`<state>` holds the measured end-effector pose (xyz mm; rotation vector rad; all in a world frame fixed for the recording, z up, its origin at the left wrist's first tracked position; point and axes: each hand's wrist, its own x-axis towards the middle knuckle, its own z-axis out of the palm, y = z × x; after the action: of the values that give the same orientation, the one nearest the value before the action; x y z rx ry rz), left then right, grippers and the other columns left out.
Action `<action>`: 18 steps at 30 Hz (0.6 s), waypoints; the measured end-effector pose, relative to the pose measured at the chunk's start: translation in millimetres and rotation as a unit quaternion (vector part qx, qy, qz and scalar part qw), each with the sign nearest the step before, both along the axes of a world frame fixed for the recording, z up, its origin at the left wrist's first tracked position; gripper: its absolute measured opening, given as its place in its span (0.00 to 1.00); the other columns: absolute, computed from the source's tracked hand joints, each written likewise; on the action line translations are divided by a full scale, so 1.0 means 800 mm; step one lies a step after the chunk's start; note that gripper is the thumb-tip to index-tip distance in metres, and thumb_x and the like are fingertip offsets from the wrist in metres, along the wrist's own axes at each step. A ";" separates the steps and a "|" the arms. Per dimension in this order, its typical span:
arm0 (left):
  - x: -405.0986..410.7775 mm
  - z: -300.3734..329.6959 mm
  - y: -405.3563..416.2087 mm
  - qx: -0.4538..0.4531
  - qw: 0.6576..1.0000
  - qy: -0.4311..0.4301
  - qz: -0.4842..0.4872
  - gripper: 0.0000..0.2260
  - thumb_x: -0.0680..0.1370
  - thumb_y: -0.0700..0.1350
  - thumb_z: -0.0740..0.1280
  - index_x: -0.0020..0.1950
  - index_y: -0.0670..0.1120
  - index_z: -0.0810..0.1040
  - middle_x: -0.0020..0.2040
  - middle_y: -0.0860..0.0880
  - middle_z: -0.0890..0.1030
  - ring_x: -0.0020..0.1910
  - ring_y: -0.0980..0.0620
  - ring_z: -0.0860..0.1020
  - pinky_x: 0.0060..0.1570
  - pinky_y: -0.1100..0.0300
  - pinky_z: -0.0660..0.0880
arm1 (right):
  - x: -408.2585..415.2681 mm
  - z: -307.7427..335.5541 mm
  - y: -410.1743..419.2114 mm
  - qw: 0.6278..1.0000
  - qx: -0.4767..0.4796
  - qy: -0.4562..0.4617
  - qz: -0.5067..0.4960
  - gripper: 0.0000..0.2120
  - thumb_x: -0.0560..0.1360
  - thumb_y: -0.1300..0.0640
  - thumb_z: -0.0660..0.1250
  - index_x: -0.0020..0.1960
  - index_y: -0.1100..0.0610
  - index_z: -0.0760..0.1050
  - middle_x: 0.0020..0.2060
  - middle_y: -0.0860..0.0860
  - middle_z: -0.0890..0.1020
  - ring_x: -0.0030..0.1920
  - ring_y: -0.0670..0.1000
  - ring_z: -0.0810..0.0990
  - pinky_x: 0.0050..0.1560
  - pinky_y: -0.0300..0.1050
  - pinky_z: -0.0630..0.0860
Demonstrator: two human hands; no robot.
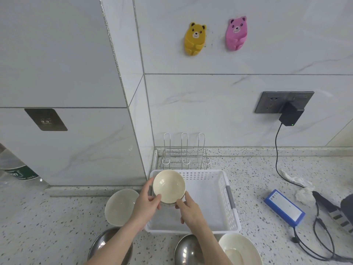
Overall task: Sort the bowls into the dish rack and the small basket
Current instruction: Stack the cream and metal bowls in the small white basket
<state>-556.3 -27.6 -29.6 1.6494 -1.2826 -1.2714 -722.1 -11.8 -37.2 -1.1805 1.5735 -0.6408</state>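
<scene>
Both my hands hold a small cream bowl (169, 185), tilted with its inside facing me, above the left part of the white plastic basket (227, 199). My left hand (148, 204) grips its left rim with the thumb on the edge. My right hand (188, 209) pinches its lower right side. Behind the basket, against the wall, stands the wire dish rack (184, 155) with nothing in it. Other bowls lie on the counter: a pale one (120, 206) left of the basket, a steel one (107, 243) under my left forearm, another steel one (186, 249) and a white one (241, 249) at the front.
A blue box (283, 207) with black cables lies right of the basket, beside crumpled white tissue (299, 188). A black adapter (291, 113) hangs from the wall socket with its cord trailing down. A plastic bottle (17, 169) stands at far left.
</scene>
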 end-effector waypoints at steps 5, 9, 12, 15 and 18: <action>0.006 0.011 0.001 0.034 0.995 0.078 0.049 0.18 0.80 0.43 0.65 0.63 0.65 0.69 0.30 0.48 0.78 0.21 0.57 0.66 0.22 0.63 0.63 | 0.002 0.006 0.002 0.998 -0.007 -0.002 -0.059 0.19 0.78 0.44 0.54 0.62 0.53 0.74 0.47 0.52 0.83 0.39 0.50 0.78 0.49 0.51 0.77; 0.032 0.014 0.016 -0.008 0.982 0.032 0.185 0.06 0.80 0.49 0.66 0.53 0.52 0.81 0.29 0.51 0.79 0.24 0.56 0.71 0.27 0.61 0.66 | -0.002 0.003 0.012 0.991 -0.034 0.055 -0.118 0.22 0.80 0.45 0.53 0.70 0.53 0.69 0.44 0.50 0.83 0.48 0.49 0.80 0.46 0.45 0.74; 0.073 0.012 0.024 -0.025 0.949 -0.083 0.303 0.06 0.78 0.47 0.64 0.51 0.47 0.79 0.42 0.47 0.81 0.42 0.47 0.79 0.38 0.56 0.70 | -0.001 0.010 0.016 0.987 -0.065 0.078 -0.123 0.20 0.81 0.46 0.53 0.68 0.52 0.71 0.38 0.46 0.82 0.41 0.44 0.79 0.37 0.41 0.70; 0.111 0.009 0.029 0.065 0.939 -0.155 0.299 0.16 0.76 0.47 0.65 0.64 0.45 0.73 0.57 0.45 0.77 0.50 0.43 0.76 0.46 0.52 0.73 | 0.002 0.014 0.019 0.985 -0.079 0.100 -0.114 0.18 0.81 0.47 0.54 0.65 0.50 0.73 0.40 0.46 0.82 0.42 0.46 0.79 0.39 0.43 0.72; 0.135 -0.002 0.033 0.146 0.928 -0.239 0.246 0.20 0.76 0.48 0.66 0.66 0.44 0.72 0.57 0.43 0.79 0.50 0.43 0.78 0.41 0.53 0.73 | 0.004 0.015 0.022 0.982 -0.109 0.096 -0.122 0.15 0.81 0.49 0.55 0.62 0.50 0.75 0.37 0.45 0.82 0.39 0.44 0.79 0.38 0.43 0.73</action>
<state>-448.3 -1.1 -31.3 2.4148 -0.8593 -0.7993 -718.7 5.9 -25.3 -1.2493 1.8678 -0.9001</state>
